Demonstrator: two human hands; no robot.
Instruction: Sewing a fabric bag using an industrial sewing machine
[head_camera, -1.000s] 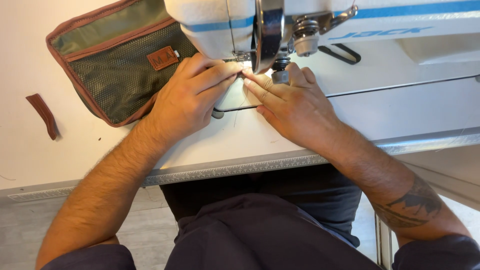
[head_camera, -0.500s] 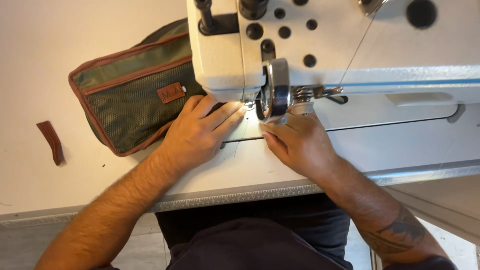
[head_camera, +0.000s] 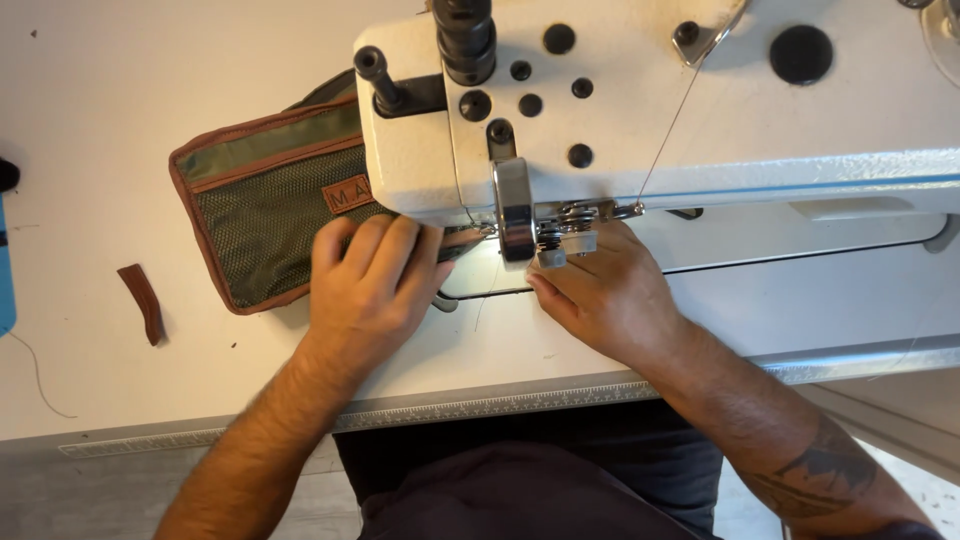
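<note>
Green mesh pouch (head_camera: 262, 215) lay on the desk (head_camera: 90, 120); left hand (head_camera: 372, 285) pressed flat on it, right hand (head_camera: 600, 290) spread flat near the sewing machine (head_camera: 650, 110).

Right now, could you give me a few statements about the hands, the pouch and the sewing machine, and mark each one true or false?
1. The left hand lies flat on the green mesh pouch. True.
2. The right hand is raised off the table. False: it rests by the presser foot.
3. The pouch has brown trim. True.
4. The brown strip lies on top of the pouch. False: it lies apart, left of it.
</note>
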